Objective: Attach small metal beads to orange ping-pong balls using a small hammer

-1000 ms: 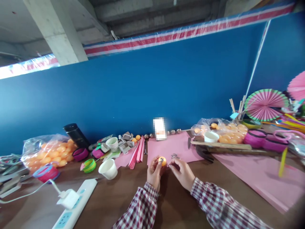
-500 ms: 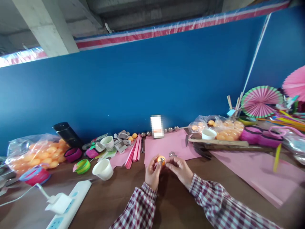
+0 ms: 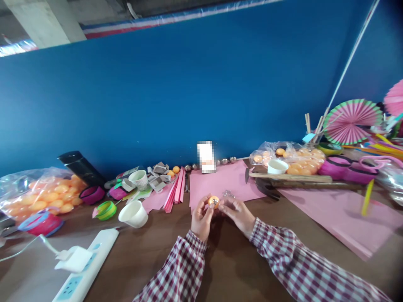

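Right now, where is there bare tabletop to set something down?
Bare tabletop shows between the power strip and left sleeve, and between the right sleeve and rightmost pink sheet. It's crowded along the blue panel, from the leftmost ball bag to the green-edged fan.

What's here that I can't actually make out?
In the head view:
Orange ball: gripped side hidden by the left hand.
Right hand: whether it pinches anything is too small to tell.
White thing by the blue wall: pixelated.
Far-right pink fan: cut off by the edge.
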Tool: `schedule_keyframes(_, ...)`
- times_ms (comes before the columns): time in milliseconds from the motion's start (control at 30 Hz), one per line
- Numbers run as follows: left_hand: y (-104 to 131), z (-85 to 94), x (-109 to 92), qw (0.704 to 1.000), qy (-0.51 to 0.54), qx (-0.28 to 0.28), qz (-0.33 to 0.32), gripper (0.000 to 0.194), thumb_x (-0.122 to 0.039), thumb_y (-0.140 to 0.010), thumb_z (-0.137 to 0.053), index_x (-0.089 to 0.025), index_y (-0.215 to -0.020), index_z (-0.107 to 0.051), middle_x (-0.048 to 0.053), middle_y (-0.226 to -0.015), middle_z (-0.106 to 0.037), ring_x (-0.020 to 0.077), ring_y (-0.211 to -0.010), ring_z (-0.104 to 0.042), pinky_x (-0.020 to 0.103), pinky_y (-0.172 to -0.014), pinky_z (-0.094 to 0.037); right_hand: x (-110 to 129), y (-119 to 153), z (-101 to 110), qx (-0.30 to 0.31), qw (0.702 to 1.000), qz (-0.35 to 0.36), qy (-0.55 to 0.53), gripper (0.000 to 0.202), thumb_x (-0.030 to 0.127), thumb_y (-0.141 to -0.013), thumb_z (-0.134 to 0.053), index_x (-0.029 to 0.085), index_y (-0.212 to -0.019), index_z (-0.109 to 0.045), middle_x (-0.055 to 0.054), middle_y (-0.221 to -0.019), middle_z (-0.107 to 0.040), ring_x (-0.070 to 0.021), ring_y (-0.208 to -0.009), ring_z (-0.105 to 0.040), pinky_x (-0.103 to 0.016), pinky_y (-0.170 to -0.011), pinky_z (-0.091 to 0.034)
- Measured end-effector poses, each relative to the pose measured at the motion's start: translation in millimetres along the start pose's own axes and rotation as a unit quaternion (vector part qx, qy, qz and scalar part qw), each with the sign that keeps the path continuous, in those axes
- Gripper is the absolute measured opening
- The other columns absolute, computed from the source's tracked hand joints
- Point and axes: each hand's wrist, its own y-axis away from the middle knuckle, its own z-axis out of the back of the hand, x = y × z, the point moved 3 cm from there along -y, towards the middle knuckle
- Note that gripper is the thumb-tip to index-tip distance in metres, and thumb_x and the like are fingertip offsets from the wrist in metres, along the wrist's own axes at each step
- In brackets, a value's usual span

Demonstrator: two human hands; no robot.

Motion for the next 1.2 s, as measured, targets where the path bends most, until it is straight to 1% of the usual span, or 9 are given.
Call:
schedule_keyframes(200,0.2,-2.1,-2.6,1.000,-0.005,0.004,-0.018,0.036,-0.028,-0.071,-0.056,-0.016,-0.104,-0.052,0.008,-0.103,-0.059,0.0190,-0.093,-0.057,0.031,-0.081,-0.046,0.9,-0.2,0.2,0.013,1.000,0.008,0.000,0.021,0.038,-0.065,-0.061,0.018,-0.070,-0.053,0.001,-0.066,-0.055,-0.0128,-0.064,-0.053,-0.028,-0.064,-0.042)
schedule_keyframes(400,-0.1,0.2,-1.2,0.999,-0.033,-0.010,-0.024,0.037,-0.028,-0.071,-0.057,-0.015,-0.105,-0.053,0.009,-0.107,-0.058,0.0195,-0.097,-0.055,0.031,-0.084,-0.044,-0.1,-0.4,2.7,0.009,0.999,0.013,0.034,0.019,0.035,-0.066,-0.060,0.018,-0.069,-0.052,0.001,-0.065,-0.055,-0.0130,-0.064,-0.053,-0.028,-0.064,-0.043)
schedule_keyframes(567,-0.4,0.1,-1.1,0.999,-0.038,-0.003,-0.019,0.037,-0.027,-0.072,-0.056,-0.015,-0.106,-0.052,0.009,-0.107,-0.058,0.0197,-0.096,-0.055,0.032,-0.085,-0.044,-0.7,-1.4,2.4,0.017,0.999,0.019,0.035,0.017,0.034,-0.069,-0.057,0.018,-0.069,-0.052,0.002,-0.063,-0.053,-0.0137,-0.066,-0.053,-0.029,-0.067,-0.043)
schedule_keyframes(800,-0.8,1.7,-0.7,0.998,-0.048,-0.009,-0.029,0.038,-0.028,-0.071,-0.056,-0.015,-0.107,-0.052,0.009,-0.110,-0.056,0.0204,-0.099,-0.054,0.033,-0.087,-0.043,2.0,-0.4,1.6,0.012,0.999,0.019,0.040,0.018,0.034,-0.067,-0.059,0.018,-0.069,-0.053,0.001,-0.064,-0.054,-0.0134,-0.065,-0.053,-0.029,-0.067,-0.044)
schedule_keyframes(967,-0.9,2.6,-0.3,0.998,-0.057,-0.008,-0.024,0.039,-0.028,-0.071,-0.057,-0.014,-0.107,-0.052,0.009,-0.111,-0.056,0.0204,-0.099,-0.054,0.033,-0.087,-0.043,-0.3,-1.0,2.1,0.018,0.999,0.014,0.033,0.019,0.036,-0.068,-0.058,0.018,-0.071,-0.054,0.001,-0.066,-0.055,-0.0139,-0.067,-0.054,-0.029,-0.067,-0.044)
schedule_keyframes(1200,-0.1,2.2,-1.5,0.997,-0.068,-0.012,-0.040,0.038,-0.027,-0.072,-0.056,-0.014,-0.107,-0.052,0.010,-0.110,-0.057,0.0203,-0.100,-0.054,0.034,-0.089,-0.042,2.8,-0.1,1.8,0.014,0.998,0.011,0.066,0.026,0.042,-0.066,-0.058,0.019,-0.077,-0.059,-0.001,-0.069,-0.059,-0.0154,-0.069,-0.055,-0.030,-0.067,-0.044)
